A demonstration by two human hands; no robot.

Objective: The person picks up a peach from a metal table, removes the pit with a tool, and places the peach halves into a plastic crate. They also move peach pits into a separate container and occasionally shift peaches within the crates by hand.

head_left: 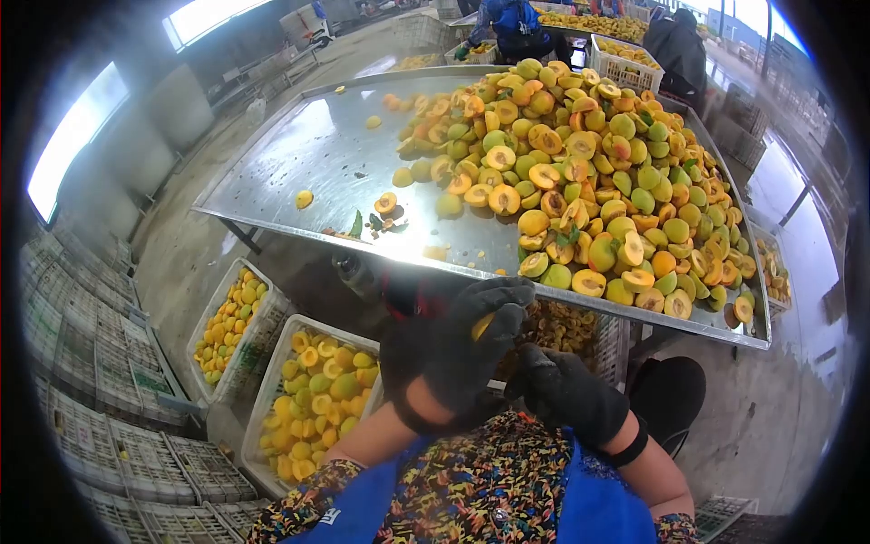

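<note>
My left hand, in a black glove, is closed around a piece of apricot; a yellow sliver of the apricot shows between the fingers. Beside it, to the right and slightly lower, my gloved right hand has its fingers curled together. Whatever it may hold is hidden. Both hands are just in front of the metal table. On the table lies a large heap of cut apricots, several with brown pits showing. Under the table edge, behind my hands, a crate holds brown pits or scraps.
To my left are a white crate of apricot halves and a second filled crate. Stacked crates line the far left. A black round seat is at right. Beyond the table, a person in blue bends near more fruit.
</note>
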